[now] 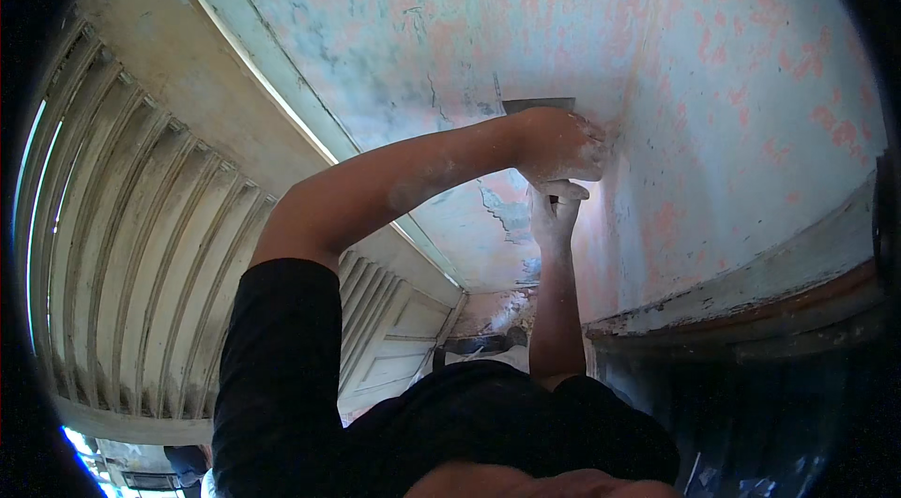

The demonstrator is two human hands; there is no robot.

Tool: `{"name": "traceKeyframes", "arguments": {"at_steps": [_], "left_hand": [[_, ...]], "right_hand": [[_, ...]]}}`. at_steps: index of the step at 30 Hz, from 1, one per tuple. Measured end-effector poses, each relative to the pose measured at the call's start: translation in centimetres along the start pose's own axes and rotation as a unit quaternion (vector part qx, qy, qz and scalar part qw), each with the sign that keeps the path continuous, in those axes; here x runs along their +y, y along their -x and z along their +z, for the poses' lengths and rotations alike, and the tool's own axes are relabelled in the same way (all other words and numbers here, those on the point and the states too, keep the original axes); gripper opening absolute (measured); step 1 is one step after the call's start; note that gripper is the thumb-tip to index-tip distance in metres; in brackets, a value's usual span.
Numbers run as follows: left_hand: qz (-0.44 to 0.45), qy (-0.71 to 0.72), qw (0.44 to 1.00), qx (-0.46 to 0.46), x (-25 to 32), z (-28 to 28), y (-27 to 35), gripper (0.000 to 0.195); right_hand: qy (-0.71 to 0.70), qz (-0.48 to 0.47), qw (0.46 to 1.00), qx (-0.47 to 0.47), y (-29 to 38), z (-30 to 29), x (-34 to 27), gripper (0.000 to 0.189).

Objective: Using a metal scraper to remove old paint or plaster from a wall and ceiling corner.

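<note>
Both forearms reach up to a wall [436, 26] of patchy pale blue and pink paint, close to its inner corner. My left hand [563, 146] is bent at the wrist, with whitish dust on its curled fingers near the corner. Behind that wrist shows a flat dark grey piece [538, 104] with a straight edge, perhaps a scraper blade; its grip is hidden. Just below, my right hand [555, 213] is coated in white powder, its fingers curled close under the left hand. Whether either hand grasps something cannot be made out.
Weathered slatted louvres [141, 237] curve along the left beside a pale frame strip [260, 68]. Lower down stands a panelled door [398, 315]. The adjoining wall [746, 146] ends at a rough lower edge above a dark area [739, 413]. Cracked plaster [510, 216] shows near the hands.
</note>
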State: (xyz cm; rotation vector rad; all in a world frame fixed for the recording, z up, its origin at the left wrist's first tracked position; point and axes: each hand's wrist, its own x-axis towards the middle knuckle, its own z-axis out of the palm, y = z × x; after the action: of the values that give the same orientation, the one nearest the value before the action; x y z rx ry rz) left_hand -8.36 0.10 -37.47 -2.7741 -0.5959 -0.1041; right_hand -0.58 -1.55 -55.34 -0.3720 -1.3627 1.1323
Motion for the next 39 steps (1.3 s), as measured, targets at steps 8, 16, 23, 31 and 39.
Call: {"name": "traceKeyframes", "arguments": {"at_steps": [8, 16, 23, 31, 39], "left_hand": [[-0.047, -0.003, 0.991, -0.124, -0.9, -1.6, -1.4, 0.044], [-0.038, 0.026, 0.989, -0.141, -0.3, -0.7, -1.0, 0.042], [-0.049, 0.004, 0.993, -0.103, -1.8, -3.8, -2.4, 0.041], [-0.047, 0.052, 0.996, -0.057, -1.0, -2.2, -1.1, 0.043], [-0.029, 0.006, 0.999, -0.021, -2.9, -6.3, -2.1, 0.044]], "right_hand": [[0.017, 0.034, 0.999, 0.004, -1.2, -0.1, -2.1, 0.007], [0.031, 0.081, 0.994, 0.063, 0.2, 0.1, -0.3, 0.006], [0.089, 0.039, 0.995, 0.002, -3.3, -0.3, -4.9, 0.008], [-0.048, 0.102, 0.993, -0.019, -2.5, 0.5, -8.3, 0.025], [0.101, -0.025, 0.994, -0.043, -6.8, -0.3, -7.2, 0.031]]}}
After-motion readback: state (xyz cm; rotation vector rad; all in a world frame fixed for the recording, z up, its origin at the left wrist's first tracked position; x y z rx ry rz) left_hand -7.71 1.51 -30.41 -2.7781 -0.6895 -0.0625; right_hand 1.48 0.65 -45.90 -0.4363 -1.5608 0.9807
